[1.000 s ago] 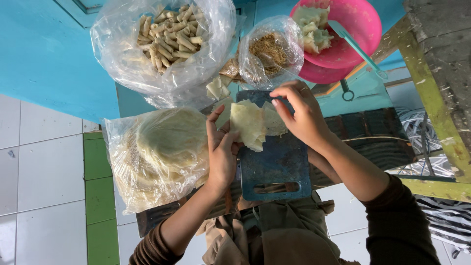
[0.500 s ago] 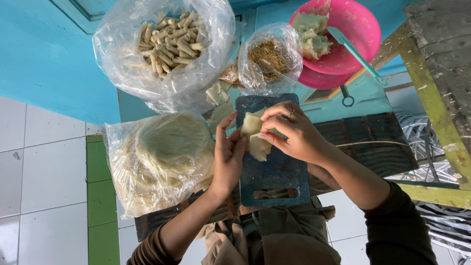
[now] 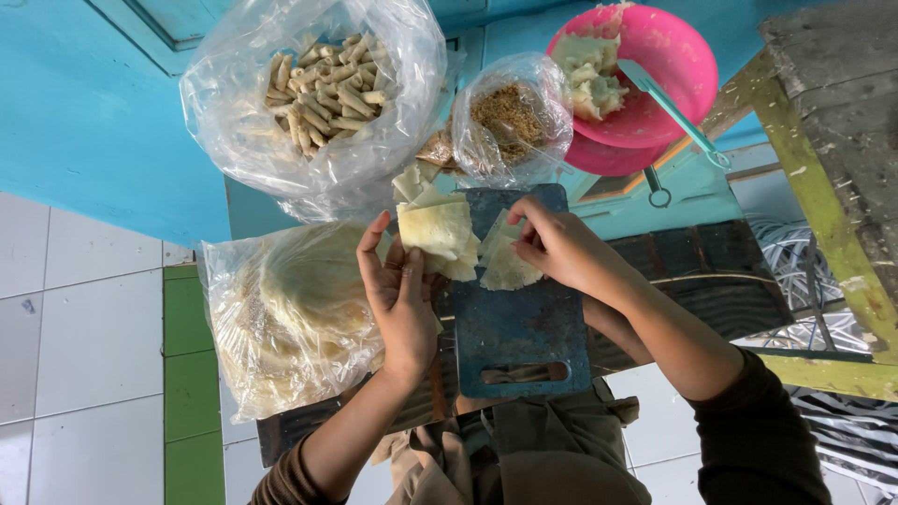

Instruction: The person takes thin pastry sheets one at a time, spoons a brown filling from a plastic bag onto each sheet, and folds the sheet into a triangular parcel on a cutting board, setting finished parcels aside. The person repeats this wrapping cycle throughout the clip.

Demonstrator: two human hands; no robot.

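My left hand [image 3: 402, 295] holds a small stack of pale, thin wrapper pieces [image 3: 436, 229] over the left edge of a dark blue cutting board [image 3: 519, 327]. My right hand [image 3: 561, 248] pinches a single triangular wrapper piece [image 3: 505, 266] and presses it onto the board. The two wrapper portions lie just apart from each other. The board rests on my lap.
A clear bag of round wrappers [image 3: 290, 318] sits left of the board. Behind it are a bag of rolled sticks [image 3: 318, 89], a small bag of brown filling [image 3: 510, 117], and a pink bowl [image 3: 669, 56] with pale lumps and a teal utensil [image 3: 673, 112]. A yellow-green wooden frame [image 3: 832, 234] stands at right.
The folded wrapper held between both hands has come apart. My left hand now keeps a stack and has moved left; my right hand has laid one piece down on the board.
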